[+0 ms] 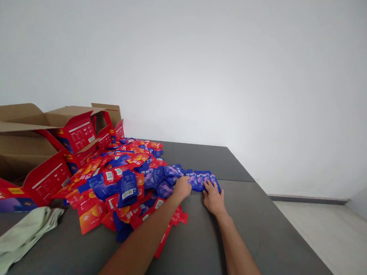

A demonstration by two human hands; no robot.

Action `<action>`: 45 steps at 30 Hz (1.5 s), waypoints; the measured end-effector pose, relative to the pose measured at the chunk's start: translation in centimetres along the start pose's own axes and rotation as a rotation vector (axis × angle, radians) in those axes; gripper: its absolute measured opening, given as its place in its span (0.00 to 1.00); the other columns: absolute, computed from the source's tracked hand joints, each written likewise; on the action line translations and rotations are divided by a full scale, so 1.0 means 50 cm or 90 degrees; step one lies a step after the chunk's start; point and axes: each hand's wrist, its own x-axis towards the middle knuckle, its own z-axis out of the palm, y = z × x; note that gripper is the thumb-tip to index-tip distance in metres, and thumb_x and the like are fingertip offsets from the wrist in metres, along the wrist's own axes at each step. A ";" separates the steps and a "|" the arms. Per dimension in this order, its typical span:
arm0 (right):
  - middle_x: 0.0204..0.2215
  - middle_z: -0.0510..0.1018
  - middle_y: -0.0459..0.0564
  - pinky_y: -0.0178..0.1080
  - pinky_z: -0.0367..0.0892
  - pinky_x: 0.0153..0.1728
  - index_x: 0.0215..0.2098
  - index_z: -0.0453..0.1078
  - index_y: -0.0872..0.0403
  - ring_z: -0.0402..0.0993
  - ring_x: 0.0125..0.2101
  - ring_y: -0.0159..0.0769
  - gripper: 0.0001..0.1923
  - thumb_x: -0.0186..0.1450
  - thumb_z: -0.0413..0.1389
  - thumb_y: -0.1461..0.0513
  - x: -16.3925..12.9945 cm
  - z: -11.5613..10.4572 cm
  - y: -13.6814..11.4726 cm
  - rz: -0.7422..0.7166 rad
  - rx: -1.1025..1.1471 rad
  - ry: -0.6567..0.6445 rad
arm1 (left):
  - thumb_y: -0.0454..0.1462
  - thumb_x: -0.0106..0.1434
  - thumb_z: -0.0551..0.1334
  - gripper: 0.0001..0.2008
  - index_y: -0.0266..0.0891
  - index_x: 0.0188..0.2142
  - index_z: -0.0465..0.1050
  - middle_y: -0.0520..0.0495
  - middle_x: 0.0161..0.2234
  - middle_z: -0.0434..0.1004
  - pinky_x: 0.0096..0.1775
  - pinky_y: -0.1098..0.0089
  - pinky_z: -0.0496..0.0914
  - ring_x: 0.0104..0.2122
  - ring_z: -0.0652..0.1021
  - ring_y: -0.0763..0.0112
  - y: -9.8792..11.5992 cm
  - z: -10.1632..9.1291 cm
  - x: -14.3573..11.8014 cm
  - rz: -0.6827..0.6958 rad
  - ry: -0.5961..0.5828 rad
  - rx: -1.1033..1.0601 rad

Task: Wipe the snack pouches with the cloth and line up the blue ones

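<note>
You are in the gathering step; both of your hands lie on a small cluster of blue sachets (202, 180) at the right edge of the big heap of red and blue sachets (120, 179) on the grey worktop (255, 229); your left hand (182, 188) rests on the cluster's near left side with the fingers curled over the packets, though whether it pinches one you cannot tell from here; your right hand (213, 197) lies flat, fingers spread on the packets at the right end, pressing rather than grasping. The blue cluster sits just apart from the mixed heap, near the worktop's far right seam; it looks as if you are sorting blue from red. The next move, I judge, calls for squaring these blue packets into a stack and closing your fingers round them; keep the red ones out. Open red cartons (46, 151) stand at the far left; a pale green cloth (20, 237) lies near them.
</note>
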 end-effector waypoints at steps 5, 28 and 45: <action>0.68 0.56 0.49 0.63 0.44 0.63 0.66 0.59 0.46 0.43 0.69 0.46 0.26 0.70 0.45 0.62 0.003 -0.002 0.000 0.000 -0.001 0.003 | 0.28 0.58 0.57 0.20 0.38 0.48 0.79 0.33 0.50 0.77 0.55 0.57 0.65 0.52 0.75 0.53 0.006 0.003 -0.016 0.054 -0.019 0.148; 0.68 0.56 0.47 0.63 0.46 0.62 0.67 0.58 0.42 0.45 0.69 0.44 0.29 0.70 0.42 0.66 0.020 0.001 0.034 0.042 0.008 -0.006 | 0.41 0.63 0.62 0.20 0.43 0.55 0.73 0.43 0.58 0.70 0.54 0.54 0.66 0.56 0.68 0.51 0.022 0.072 -0.019 0.185 -0.015 0.337; 0.69 0.54 0.46 0.69 0.42 0.62 0.67 0.57 0.44 0.38 0.70 0.49 0.43 0.54 0.46 0.73 0.002 -0.038 -0.002 0.020 0.043 0.056 | 0.48 0.66 0.56 0.23 0.42 0.57 0.70 0.39 0.60 0.67 0.59 0.52 0.60 0.59 0.65 0.51 0.018 0.033 -0.036 0.235 0.026 0.307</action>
